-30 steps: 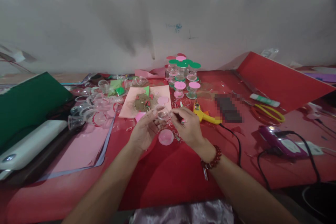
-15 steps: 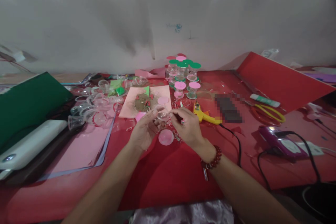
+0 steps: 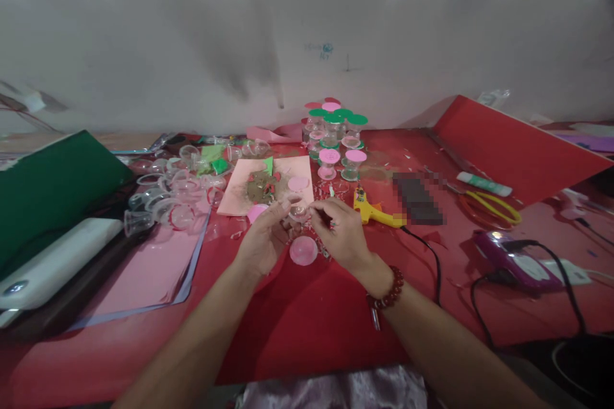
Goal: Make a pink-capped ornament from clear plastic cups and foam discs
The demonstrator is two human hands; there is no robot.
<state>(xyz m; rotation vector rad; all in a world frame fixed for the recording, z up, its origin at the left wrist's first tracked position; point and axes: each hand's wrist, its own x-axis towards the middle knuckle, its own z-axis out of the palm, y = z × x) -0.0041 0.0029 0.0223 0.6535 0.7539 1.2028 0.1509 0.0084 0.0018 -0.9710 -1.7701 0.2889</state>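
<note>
Currently | two hands (image 3: 263, 239) at one clear cup (image 3: 299, 211) | one glue gun (image 3: 377, 213)

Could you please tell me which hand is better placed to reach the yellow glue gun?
Probably the right hand: the glue gun lies on its side of the table, whereas the left hand is farther away and holds the clear cup.

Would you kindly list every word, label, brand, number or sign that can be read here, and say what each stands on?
No text can be read with certainty.
Wall: blue handwriting, too blurred to read; thin lines right of it.
White device: oval mark, too small to read.
Tube: any print is unreadable.
</note>
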